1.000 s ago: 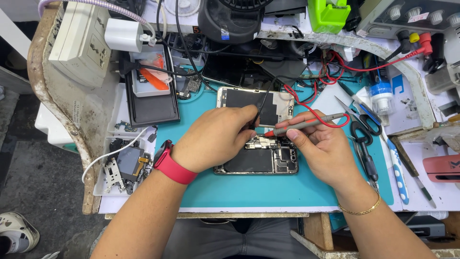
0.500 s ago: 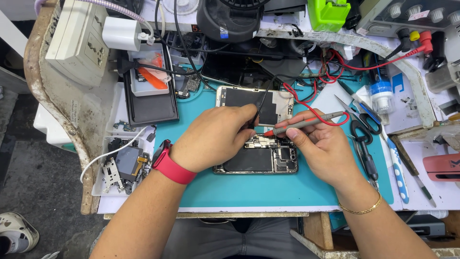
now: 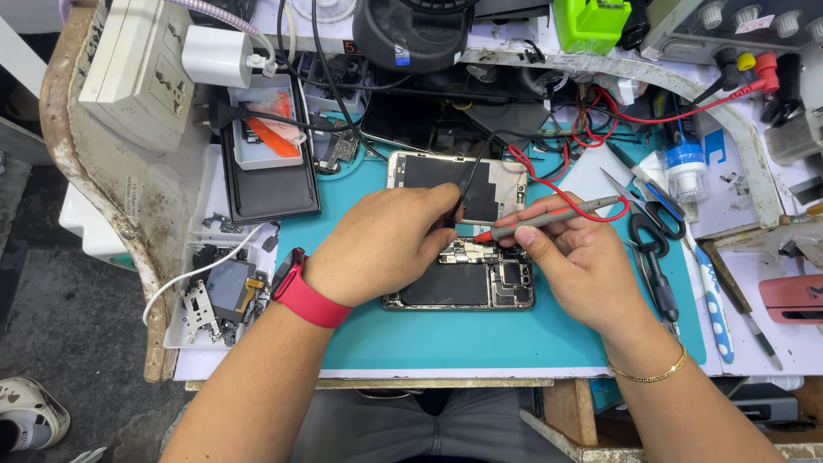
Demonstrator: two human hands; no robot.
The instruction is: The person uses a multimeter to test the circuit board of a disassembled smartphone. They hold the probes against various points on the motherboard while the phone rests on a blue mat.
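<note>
An opened phone (image 3: 459, 279) lies on the teal mat (image 3: 429, 339) in the middle of the counter (image 3: 771, 343). The right hand (image 3: 579, 261) pinches a grey probe (image 3: 549, 219) — tip on the phone's board. The left hand (image 3: 386, 244) has its grip closed on a black lead (image 3: 470, 184) beside it.
</note>
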